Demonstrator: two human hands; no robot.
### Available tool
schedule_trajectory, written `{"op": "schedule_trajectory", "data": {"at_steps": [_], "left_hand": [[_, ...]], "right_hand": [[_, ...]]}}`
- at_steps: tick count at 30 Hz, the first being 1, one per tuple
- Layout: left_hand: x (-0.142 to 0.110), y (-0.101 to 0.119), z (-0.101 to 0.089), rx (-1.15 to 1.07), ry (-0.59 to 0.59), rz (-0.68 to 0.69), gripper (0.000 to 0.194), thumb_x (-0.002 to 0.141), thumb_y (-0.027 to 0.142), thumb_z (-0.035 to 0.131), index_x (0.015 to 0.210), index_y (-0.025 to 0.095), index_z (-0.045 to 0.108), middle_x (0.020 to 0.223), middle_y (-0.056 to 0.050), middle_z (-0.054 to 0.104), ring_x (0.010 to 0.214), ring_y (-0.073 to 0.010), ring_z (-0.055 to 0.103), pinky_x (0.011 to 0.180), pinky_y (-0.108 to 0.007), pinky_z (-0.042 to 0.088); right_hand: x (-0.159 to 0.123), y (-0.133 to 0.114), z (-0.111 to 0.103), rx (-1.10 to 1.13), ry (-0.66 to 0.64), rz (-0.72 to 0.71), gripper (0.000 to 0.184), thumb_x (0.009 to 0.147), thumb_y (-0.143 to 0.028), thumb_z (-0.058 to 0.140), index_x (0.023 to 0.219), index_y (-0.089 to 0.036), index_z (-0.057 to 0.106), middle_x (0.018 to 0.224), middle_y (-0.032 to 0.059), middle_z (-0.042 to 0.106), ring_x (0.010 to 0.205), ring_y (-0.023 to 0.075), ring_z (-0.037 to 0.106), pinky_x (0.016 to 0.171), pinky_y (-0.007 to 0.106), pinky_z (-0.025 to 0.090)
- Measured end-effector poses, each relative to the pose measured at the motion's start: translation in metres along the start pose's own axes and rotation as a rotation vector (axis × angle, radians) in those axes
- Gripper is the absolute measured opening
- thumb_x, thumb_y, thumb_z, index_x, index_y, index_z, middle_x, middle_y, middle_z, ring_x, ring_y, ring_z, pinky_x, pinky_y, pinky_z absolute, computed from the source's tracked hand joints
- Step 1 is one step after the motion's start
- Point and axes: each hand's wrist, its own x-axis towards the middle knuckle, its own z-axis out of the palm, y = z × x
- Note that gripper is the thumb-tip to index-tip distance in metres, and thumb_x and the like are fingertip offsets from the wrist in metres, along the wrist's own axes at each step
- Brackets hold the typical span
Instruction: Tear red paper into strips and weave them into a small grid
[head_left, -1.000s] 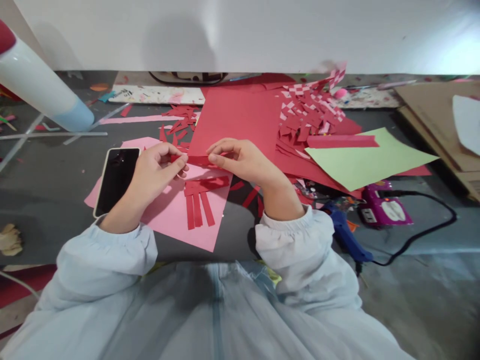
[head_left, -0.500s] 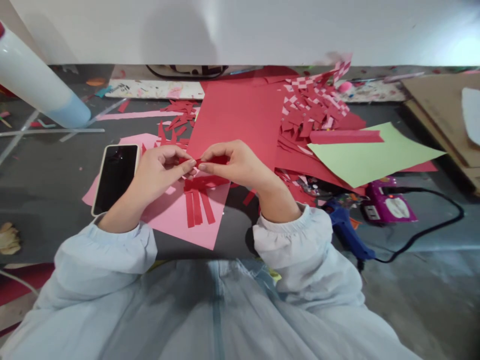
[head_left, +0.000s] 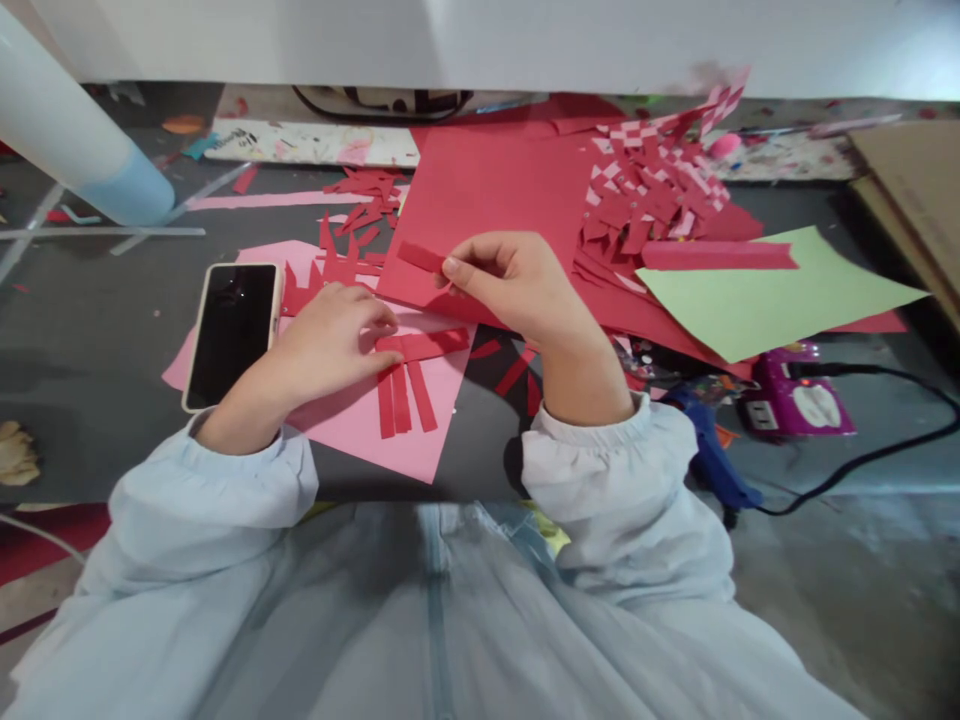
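Note:
Between the thumb and fingers of my right hand is one end of a short red paper strip, its other end pointing left over the large red sheet. My left hand rests low over the pink paper, thumb and fingers apart with nothing between them. Its thumb tip is at the left end of a red paper band; whether it presses on the band I cannot tell. Several narrow red strips fan down from the band on the pink paper.
A phone lies left of my left hand. At the right are a pale green sheet, a blue glue gun, a purple power block and woven red scraps. A white-blue bottle leans at far left.
My hands have parted. My left hand has let go of the red paper strip and come down to the band; my right hand has drawn the strip up and right. The view tilted slightly.

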Motion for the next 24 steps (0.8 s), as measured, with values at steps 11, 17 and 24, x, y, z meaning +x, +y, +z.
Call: {"op": "schedule_trajectory", "data": {"at_steps": [11, 17, 24], "left_hand": [[0.001, -0.007, 0.011, -0.007, -0.043, 0.062, 0.025, 0.080, 0.038, 0.071, 0.097, 0.019, 0.065, 0.102, -0.008, 0.063, 0.111, -0.0321, 0.054, 0.097, -0.046, 0.045], [0.001, 0.001, 0.008, -0.119, -0.051, 0.019, 0.020, 0.076, 0.029, 0.070, 0.093, 0.020, 0.062, 0.098, -0.008, 0.067, 0.105, -0.0307, 0.059, 0.091, -0.044, 0.047], [0.004, -0.001, 0.005, -0.348, 0.052, -0.147, 0.036, 0.074, 0.027, 0.072, 0.109, 0.022, 0.064, 0.099, -0.003, 0.069, 0.091, -0.0227, 0.066, 0.082, -0.036, 0.050]], "right_hand": [[-0.001, -0.002, 0.002, -0.023, -0.018, 0.010, 0.028, 0.085, -0.043, 0.070, 0.074, -0.018, 0.068, 0.070, 0.0009, 0.065, 0.065, 0.0117, 0.054, 0.063, 0.029, 0.044], [-0.002, -0.005, -0.002, 0.048, 0.028, 0.001, 0.024, 0.088, -0.040, 0.069, 0.077, -0.019, 0.069, 0.072, 0.0010, 0.066, 0.067, 0.0115, 0.057, 0.066, 0.028, 0.047], [0.000, -0.003, -0.001, 0.059, 0.072, -0.020, 0.039, 0.088, -0.059, 0.067, 0.077, -0.021, 0.068, 0.076, 0.0012, 0.067, 0.067, 0.0113, 0.058, 0.067, 0.028, 0.049]]}}
